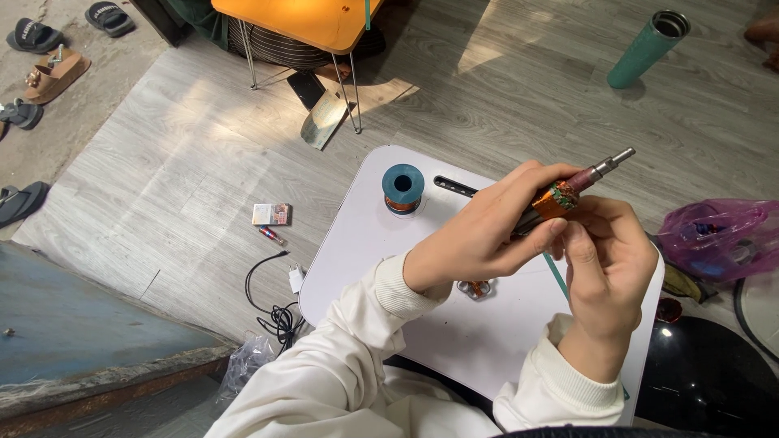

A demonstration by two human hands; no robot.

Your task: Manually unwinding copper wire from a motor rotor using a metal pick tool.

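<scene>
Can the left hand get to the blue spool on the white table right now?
Probably not as is: the left hand is wrapped around the shaft with the copper winding. The path to the blue spool on the white table looks open, but the hand is occupied.

A lap table (365, 243) stands on the plank floor (203, 146) before the person. A wire spool (403, 188) sits on its far left part, with a slot (454, 186) just right of it. Both hands, left hand (483, 235) and right hand (604, 272), meet above the tabletop around a rotor shaft (568, 195). A charger cable (276, 296) lies left of the table; a tumbler (647, 49) lies far behind to the right.
</scene>
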